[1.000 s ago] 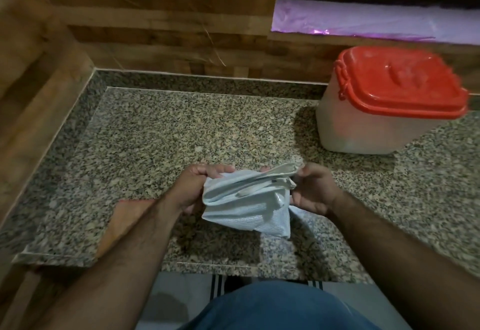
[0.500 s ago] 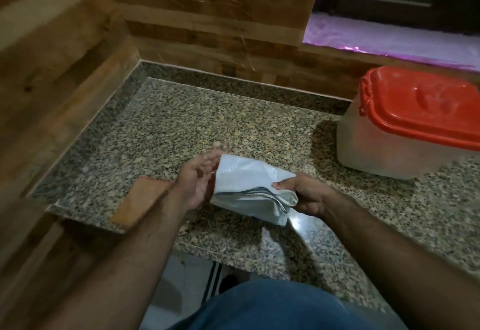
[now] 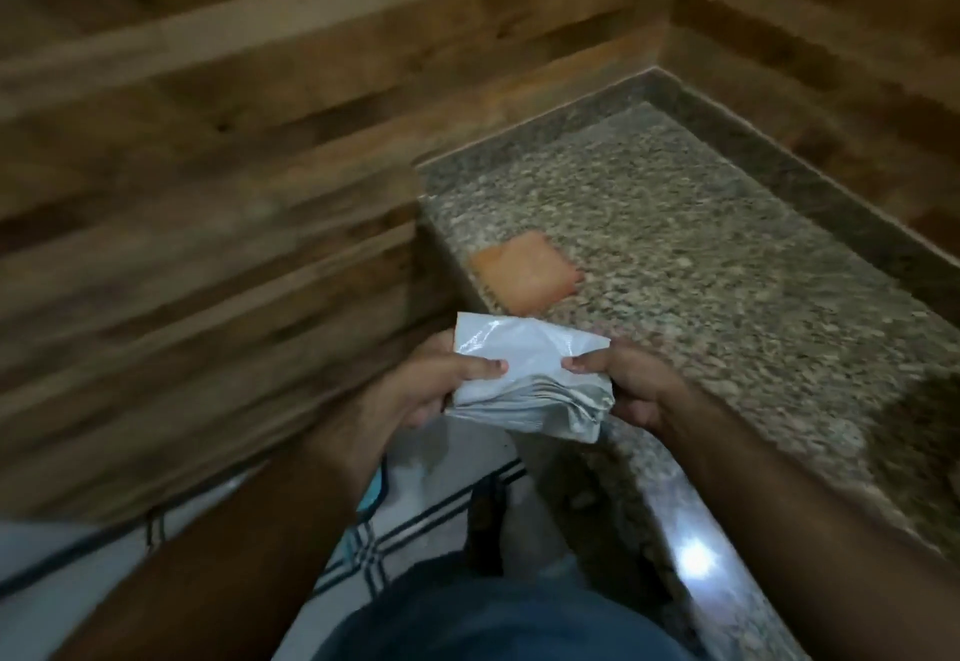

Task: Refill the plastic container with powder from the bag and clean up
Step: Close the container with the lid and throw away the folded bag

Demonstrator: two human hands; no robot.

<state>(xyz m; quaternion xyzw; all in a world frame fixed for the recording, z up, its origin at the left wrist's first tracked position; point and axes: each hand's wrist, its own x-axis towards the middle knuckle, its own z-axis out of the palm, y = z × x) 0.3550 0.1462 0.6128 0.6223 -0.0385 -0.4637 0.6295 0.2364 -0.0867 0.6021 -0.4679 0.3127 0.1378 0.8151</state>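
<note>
The person holds the folded white bag (image 3: 530,379) off the edge of the tabletop (image 3: 727,296), over the tiled floor (image 3: 415,520). The left hand (image 3: 441,385) grasps its 9 o'clock side and the right hand (image 3: 628,385) grasps its 3 o'clock side, thumbs pressed on top. An orange cloth (image 3: 524,270) lies on the tabletop at 12 o'clock from the bag, near its corner. The plastic container is out of view.

The bag looks emptied and folded into layers, so the work seems to be at the clean-up stage. Any powder left in the folds could spill onto the floor if the grip tilts or loosens. The slick plastic may spring open once either hand lets go. The picture is blurred, which suggests the head is turning.
</note>
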